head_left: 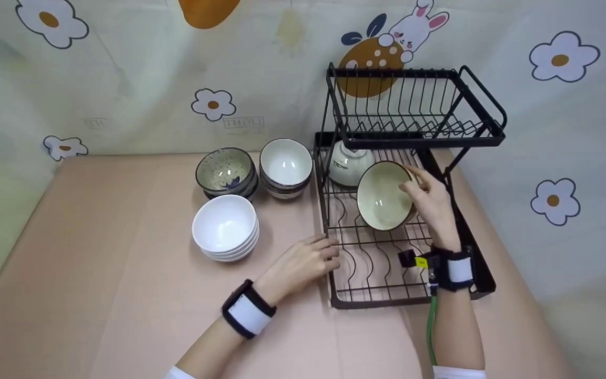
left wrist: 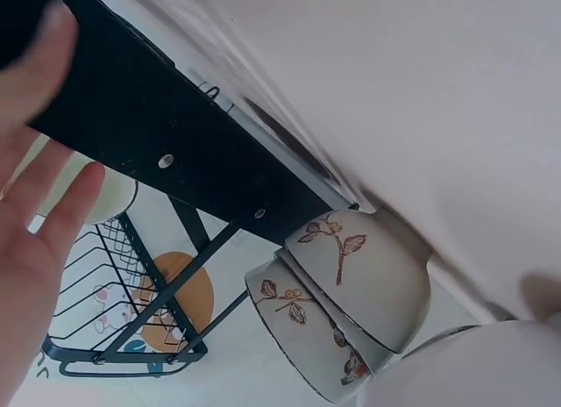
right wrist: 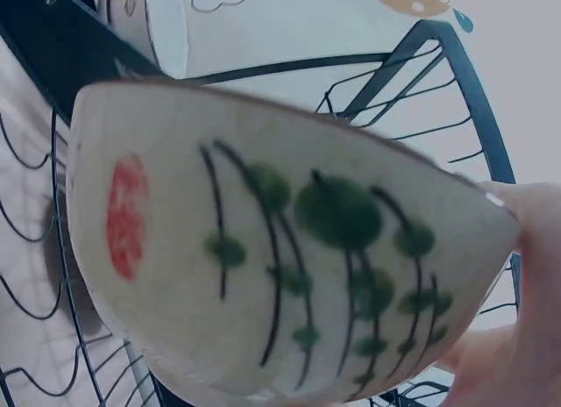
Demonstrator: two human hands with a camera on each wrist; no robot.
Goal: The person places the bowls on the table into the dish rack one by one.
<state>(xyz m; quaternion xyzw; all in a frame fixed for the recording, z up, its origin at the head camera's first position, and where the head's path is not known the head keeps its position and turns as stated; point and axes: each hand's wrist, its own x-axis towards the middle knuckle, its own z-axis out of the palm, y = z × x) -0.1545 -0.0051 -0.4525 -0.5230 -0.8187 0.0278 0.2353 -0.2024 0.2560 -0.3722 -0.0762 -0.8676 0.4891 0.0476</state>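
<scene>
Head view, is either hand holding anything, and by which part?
The right hand holds the cream bowl by the right side of its rim. The left hand holds nothing, by the rack's edge.

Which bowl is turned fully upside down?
The pale bowl at the back of the rack's lower tier: it sits foot up, while the bowl in the right hand is tilted and the stacked bowls stand mouth up.

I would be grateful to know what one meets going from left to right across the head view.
Stack of plain white bowls, stack of white-lined bowls, overturned bowl in the rack, tilted cream bowl, right hand gripping that bowl.
</scene>
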